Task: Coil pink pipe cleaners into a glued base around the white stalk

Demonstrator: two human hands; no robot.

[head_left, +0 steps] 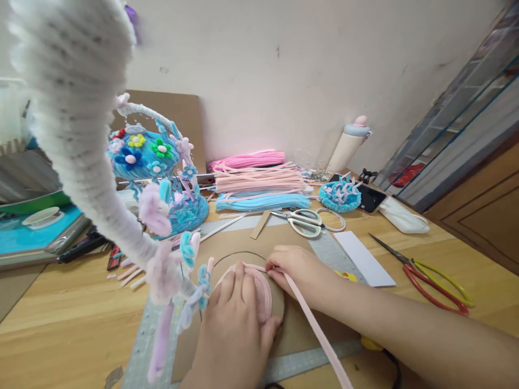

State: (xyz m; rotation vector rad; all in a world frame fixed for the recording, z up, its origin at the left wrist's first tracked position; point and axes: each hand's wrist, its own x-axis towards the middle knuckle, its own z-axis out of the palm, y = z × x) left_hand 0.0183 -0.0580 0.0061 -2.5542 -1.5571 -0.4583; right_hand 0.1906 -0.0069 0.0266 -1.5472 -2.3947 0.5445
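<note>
My left hand (235, 316) lies flat, fingers stretched out, over a coiled disc of pale pink pipe cleaner (264, 297). The disc sits on a brown cardboard sheet (290, 240), inside a drawn dark circle, and my fingers hide much of it. At the disc's upper right, my right hand (298, 270) pinches a pink pipe cleaner (314, 327) between thumb and fingers. One end of this strand runs along the disc's top edge toward my left fingertips; its long loose end trails down to the lower right, past my forearm.
A tall white wrapped stem (81, 108) with fuzzy flowers rises close at left. Behind stands a blue flowered pipe-cleaner ornament (141, 154). Pink and blue pipe-cleaner bundles (259, 181) lie at the back. White-handled scissors (304, 222), red-and-yellow-handled scissors (421, 275) and a bottle (349, 146) are farther right.
</note>
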